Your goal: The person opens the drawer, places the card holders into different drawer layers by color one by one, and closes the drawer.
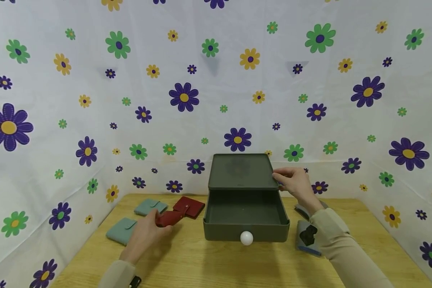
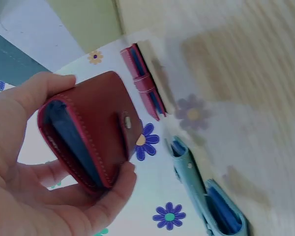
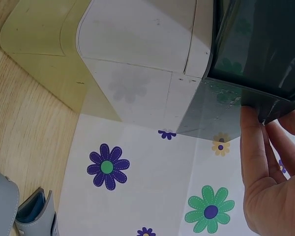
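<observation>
My left hand [image 1: 147, 236] holds a small red wallet [image 2: 96, 128] with a snap strap; its dark blue lining shows at the open edge. The thumb is on one side of it and the fingers on the other. My right hand [image 1: 297, 184] pinches the right rim of a dark green drawer box [image 1: 241, 171], its fingers [image 3: 253, 142] against the box's side. The box's drawer [image 1: 223, 232], with a round white knob [image 1: 246, 238], is pulled out and its visible floor is bare. The right wrist view shows white and yellow tiers [image 3: 132, 88] under the green one.
Another red wallet [image 1: 192, 207] lies on the wooden table [image 1: 187, 264], left of the box. Two pale teal wallets [image 1: 120, 231] lie further left. At the right are grey-blue wallets [image 1: 302, 230], partly hidden by my right arm. Flowered white cloth [image 1: 216, 132] stands behind.
</observation>
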Demonstrator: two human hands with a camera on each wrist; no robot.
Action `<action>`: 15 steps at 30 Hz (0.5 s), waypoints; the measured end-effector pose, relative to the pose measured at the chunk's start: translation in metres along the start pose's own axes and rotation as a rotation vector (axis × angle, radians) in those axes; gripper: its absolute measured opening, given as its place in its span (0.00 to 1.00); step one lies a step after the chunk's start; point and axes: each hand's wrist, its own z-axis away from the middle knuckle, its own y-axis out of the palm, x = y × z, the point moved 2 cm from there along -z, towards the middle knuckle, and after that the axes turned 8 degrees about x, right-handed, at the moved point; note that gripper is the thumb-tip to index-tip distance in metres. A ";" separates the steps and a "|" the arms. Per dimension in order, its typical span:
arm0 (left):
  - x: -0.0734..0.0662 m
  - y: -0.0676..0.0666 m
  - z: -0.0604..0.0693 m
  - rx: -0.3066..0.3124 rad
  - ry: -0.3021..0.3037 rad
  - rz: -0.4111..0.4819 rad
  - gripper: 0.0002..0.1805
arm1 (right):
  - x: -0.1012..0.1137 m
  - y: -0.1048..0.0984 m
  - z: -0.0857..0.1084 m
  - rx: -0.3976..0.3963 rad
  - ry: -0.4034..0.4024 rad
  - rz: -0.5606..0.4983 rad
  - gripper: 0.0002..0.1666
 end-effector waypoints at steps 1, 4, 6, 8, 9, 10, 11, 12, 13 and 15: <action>-0.002 -0.001 0.001 -0.019 0.009 0.002 0.26 | 0.000 0.000 0.000 0.000 0.003 -0.003 0.22; -0.008 -0.006 0.002 -0.093 0.053 0.004 0.26 | 0.000 0.001 0.001 -0.001 0.003 -0.003 0.22; -0.013 -0.010 0.003 -0.147 0.081 0.017 0.26 | 0.000 0.001 0.001 -0.003 -0.004 0.003 0.22; -0.018 -0.015 0.006 -0.199 0.109 0.032 0.27 | 0.000 0.000 0.001 -0.008 -0.008 0.012 0.22; -0.020 -0.017 0.007 -0.221 0.121 0.042 0.27 | 0.000 0.000 0.001 -0.009 -0.009 0.012 0.22; -0.023 -0.019 0.008 -0.244 0.132 0.045 0.27 | 0.000 0.000 0.001 -0.010 -0.009 0.013 0.22; -0.025 -0.020 0.010 -0.265 0.143 0.048 0.26 | 0.000 0.000 0.001 -0.011 -0.010 0.014 0.22; -0.027 -0.022 0.011 -0.285 0.154 0.052 0.26 | 0.000 0.000 0.001 -0.011 -0.009 0.016 0.22; -0.029 -0.023 0.012 -0.302 0.165 0.061 0.26 | 0.000 0.000 0.001 -0.011 -0.007 0.015 0.22; -0.034 -0.025 0.014 -0.343 0.193 0.077 0.26 | -0.001 0.000 0.001 -0.010 -0.003 0.015 0.23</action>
